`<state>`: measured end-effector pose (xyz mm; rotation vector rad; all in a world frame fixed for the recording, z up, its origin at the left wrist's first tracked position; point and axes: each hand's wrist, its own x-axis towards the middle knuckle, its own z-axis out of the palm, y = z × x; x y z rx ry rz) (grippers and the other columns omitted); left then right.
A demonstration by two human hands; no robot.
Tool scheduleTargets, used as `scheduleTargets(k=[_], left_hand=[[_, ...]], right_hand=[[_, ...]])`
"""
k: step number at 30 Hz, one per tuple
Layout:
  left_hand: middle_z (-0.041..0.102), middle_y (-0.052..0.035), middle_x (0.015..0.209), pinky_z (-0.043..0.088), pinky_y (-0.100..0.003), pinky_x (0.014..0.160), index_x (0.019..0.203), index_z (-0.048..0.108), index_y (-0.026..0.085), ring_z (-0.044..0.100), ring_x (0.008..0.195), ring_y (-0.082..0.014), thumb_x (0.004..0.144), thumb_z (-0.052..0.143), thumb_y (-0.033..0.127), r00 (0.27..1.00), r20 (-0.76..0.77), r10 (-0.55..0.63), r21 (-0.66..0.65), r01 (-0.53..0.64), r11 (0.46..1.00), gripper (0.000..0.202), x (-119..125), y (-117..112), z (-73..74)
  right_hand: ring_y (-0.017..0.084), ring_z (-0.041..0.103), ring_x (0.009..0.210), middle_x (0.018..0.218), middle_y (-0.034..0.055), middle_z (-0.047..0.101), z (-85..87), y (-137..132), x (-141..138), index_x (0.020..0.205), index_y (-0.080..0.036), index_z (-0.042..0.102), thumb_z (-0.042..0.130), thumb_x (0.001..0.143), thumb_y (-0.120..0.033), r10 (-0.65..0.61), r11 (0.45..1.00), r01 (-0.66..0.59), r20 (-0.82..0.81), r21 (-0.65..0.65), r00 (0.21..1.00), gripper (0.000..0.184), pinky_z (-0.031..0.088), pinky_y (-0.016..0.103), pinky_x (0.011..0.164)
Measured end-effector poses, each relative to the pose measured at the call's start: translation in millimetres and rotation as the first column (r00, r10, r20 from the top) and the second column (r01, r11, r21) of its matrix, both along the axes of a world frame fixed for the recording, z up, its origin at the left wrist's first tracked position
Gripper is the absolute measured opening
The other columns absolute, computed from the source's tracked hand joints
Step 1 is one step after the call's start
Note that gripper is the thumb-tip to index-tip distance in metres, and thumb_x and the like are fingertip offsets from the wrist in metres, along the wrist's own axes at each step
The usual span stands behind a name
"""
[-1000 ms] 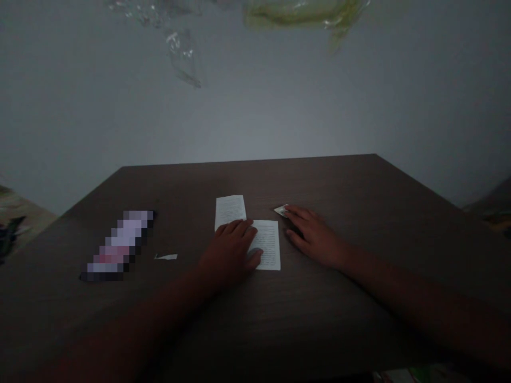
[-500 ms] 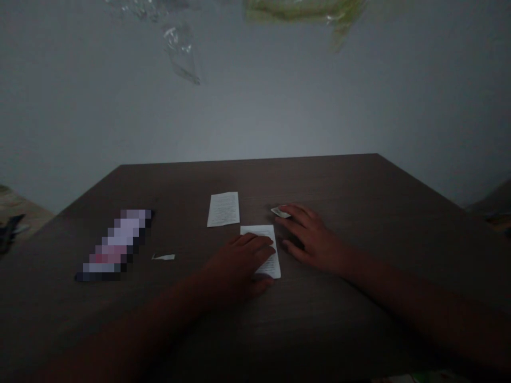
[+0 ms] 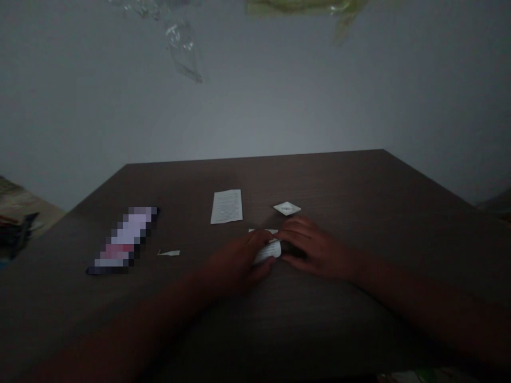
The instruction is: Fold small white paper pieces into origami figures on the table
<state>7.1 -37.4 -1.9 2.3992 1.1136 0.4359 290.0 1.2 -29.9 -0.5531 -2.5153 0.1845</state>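
Note:
A small sheet of printed paper (image 3: 268, 252) bends upward between my two hands, its near part curled over and its far edge showing behind my fingers. My left hand (image 3: 239, 260) is closed on its left side, thumb at the near edge and fingers across the top. At the right side, my right hand (image 3: 313, 247) has its fingers bent and its fingertips against the paper, close to my left fingertips. Just beyond my right hand lies a folded paper diamond (image 3: 287, 208). A second printed sheet (image 3: 227, 206) lies flat farther back, left of the hands.
A phone with a blurred-out screen (image 3: 125, 236) lies on the left of the dark wooden table (image 3: 319, 181). Near it is a narrow paper scrap (image 3: 170, 252). Clear plastic (image 3: 183, 50) and yellow plastic (image 3: 303, 6) hang on the wall behind.
My right hand has left the folded paper diamond and come down to the printed sheet. That sheet, flat under my left hand before, now curls up at its near edge.

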Motion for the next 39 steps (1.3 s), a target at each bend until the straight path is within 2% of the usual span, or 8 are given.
scheduleTargets(k=[4,9,12,17,21,30,34,39], left_hand=[[0.078,-0.0134,0.149,0.066,-0.045,0.113,0.153,0.062,0.025,0.079,0.131,-0.0325,0.111,0.067,0.038,0.999,0.034,0.035,-0.033,-0.034,0.999,0.045,2.7,-4.1,-1.9],[0.072,-0.0153,0.162,0.06,-0.049,0.126,0.159,0.059,0.024,0.072,0.145,-0.035,0.111,0.069,0.043,0.999,0.025,-0.046,-0.04,0.047,0.998,0.053,-3.8,-1.9,2.1],[0.076,-0.0148,0.154,0.062,-0.048,0.121,0.156,0.062,0.02,0.076,0.138,-0.0323,0.112,0.065,0.042,0.994,0.088,-0.057,-0.056,0.062,0.996,0.049,-12.1,9.5,0.4],[0.077,-0.016,0.154,0.058,-0.056,0.127,0.135,0.077,0.02,0.072,0.145,-0.0324,0.11,0.064,0.025,0.997,-0.006,-0.083,0.078,0.083,0.994,0.028,-22.5,31.5,-10.3],[0.077,-0.0168,0.153,0.059,-0.056,0.126,0.134,0.08,0.019,0.073,0.142,-0.0331,0.106,0.069,0.021,0.991,-0.051,-0.12,0.163,0.127,0.978,0.03,-24.8,37.0,-14.1],[0.079,-0.012,0.136,0.057,-0.056,0.122,0.13,0.084,0.021,0.075,0.13,-0.0324,0.107,0.07,0.02,0.978,-0.118,-0.173,0.173,0.191,0.966,0.026,-22.3,35.1,-2.6],[0.077,-0.0111,0.129,0.059,-0.052,0.117,0.13,0.084,0.02,0.074,0.126,-0.0318,0.108,0.073,0.02,0.973,-0.121,-0.196,0.161,0.214,0.964,0.025,-18.0,27.8,0.5],[0.074,-0.013,0.133,0.06,-0.051,0.115,0.132,0.083,0.021,0.072,0.127,-0.0328,0.106,0.076,0.023,0.965,-0.139,-0.223,0.128,0.24,0.962,0.028,-11.8,19.8,-3.0]], right_hand=[[0.028,0.077,0.119,0.124,0.0111,0.083,3.0,-1.8,-3.9,0.145,-0.025,0.071,0.057,0.118,-0.025,0.054,0.998,-0.052,-0.058,0.042,0.997,0.03,0.064,0.052,0.11],[0.027,0.076,0.115,0.119,0.0096,0.083,7.8,-3.3,-4.8,0.125,-0.027,0.076,0.054,0.116,-0.021,0.115,0.99,-0.109,-0.068,0.087,0.991,0.025,0.063,0.05,0.106],[0.028,0.074,0.116,0.117,0.0092,0.082,9.8,-2.8,-3.1,0.116,-0.027,0.076,0.053,0.114,-0.021,0.108,0.993,-0.106,-0.029,0.056,0.994,0.024,0.062,0.051,0.107],[0.029,0.071,0.125,0.125,0.0124,0.079,5.7,1.6,0.7,0.119,-0.023,0.075,0.057,0.108,-0.016,0.088,0.996,-0.089,-0.017,-0.021,0.996,0.022,0.058,0.053,0.114],[0.029,0.071,0.125,0.127,0.0128,0.079,3.1,4.4,1.1,0.118,-0.023,0.074,0.063,0.108,-0.016,0.128,0.992,-0.127,-0.073,0.013,0.989,0.017,0.058,0.054,0.114],[0.024,0.066,0.097,0.104,0.0082,0.072,11.1,3.0,0.5,0.1,-0.021,0.075,0.061,0.11,-0.018,0.004,0.987,0.004,-0.046,0.159,0.999,0.017,0.059,0.042,0.089],[0.023,0.066,0.091,0.097,0.0064,0.072,9.1,1.0,-1.4,0.112,-0.019,0.078,0.061,0.113,-0.016,-0.025,0.966,0.046,-0.085,0.255,0.996,0.017,0.057,0.038,0.083],[0.025,0.075,0.103,0.114,0.0115,0.081,6.3,-1.4,-4.5,0.139,-0.017,0.072,0.06,0.112,-0.009,0.052,0.957,-0.01,-0.138,0.289,0.989,0.031,0.063,0.041,0.091]])
